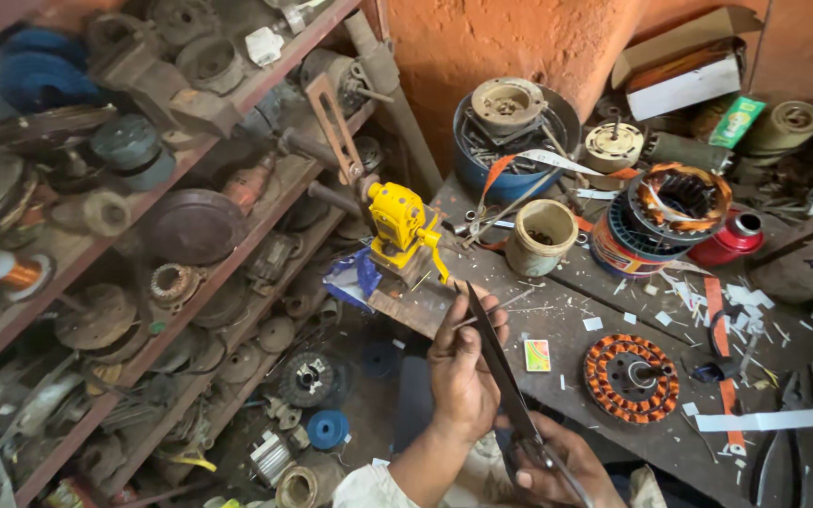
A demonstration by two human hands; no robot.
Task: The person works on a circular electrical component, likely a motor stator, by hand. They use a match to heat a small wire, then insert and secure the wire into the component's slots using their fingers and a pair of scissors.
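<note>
Scissors (496, 353) | both hands grip | striped card (537, 355) beside

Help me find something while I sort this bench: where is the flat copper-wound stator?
In the head view, the copper-wound stator lies flat on the workbench, right of the left hand and the scissors, with the small colourful card between.

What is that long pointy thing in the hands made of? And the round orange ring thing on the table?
The long blade looks like dull grey metal, dark and unshiny. The round stator seems wound in copper wire, glossy orange-brown coils around a dark metal centre, though varnish may colour it.
</note>
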